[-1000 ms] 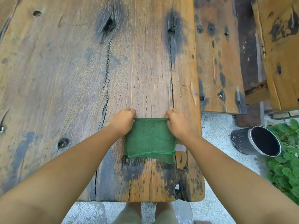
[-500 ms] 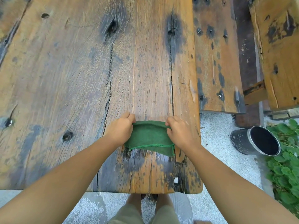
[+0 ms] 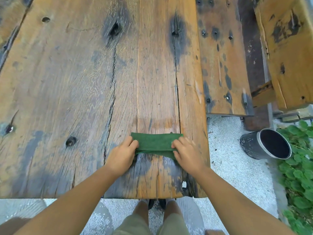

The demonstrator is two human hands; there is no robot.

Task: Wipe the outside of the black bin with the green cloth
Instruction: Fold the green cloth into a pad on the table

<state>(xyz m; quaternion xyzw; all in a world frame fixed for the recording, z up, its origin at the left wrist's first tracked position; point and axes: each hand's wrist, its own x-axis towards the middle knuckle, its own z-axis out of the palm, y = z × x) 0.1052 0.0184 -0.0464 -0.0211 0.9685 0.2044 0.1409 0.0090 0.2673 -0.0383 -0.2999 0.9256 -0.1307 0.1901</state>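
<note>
The green cloth [image 3: 156, 143] lies folded into a narrow band on the wooden table [image 3: 84, 82], near its front right corner. My left hand [image 3: 122, 154] pinches the cloth's left end. My right hand [image 3: 186, 152] pinches its right end and looks slightly blurred. The black bin [image 3: 250, 144] stands tilted on the ground to the right of the table, its open mouth facing up and right, well apart from both hands.
A wooden bench [image 3: 221, 61] runs along the table's right side, with another plank structure [image 3: 291, 53] beyond it. Green plants [image 3: 299, 170] grow right of the bin. Pale gravel ground [image 3: 233, 167] lies between table and bin. My legs show below the table edge.
The cloth has been folded over away from me, from a square hanging flap into a narrow band. Both hands moved with the fold and now hold its ends.
</note>
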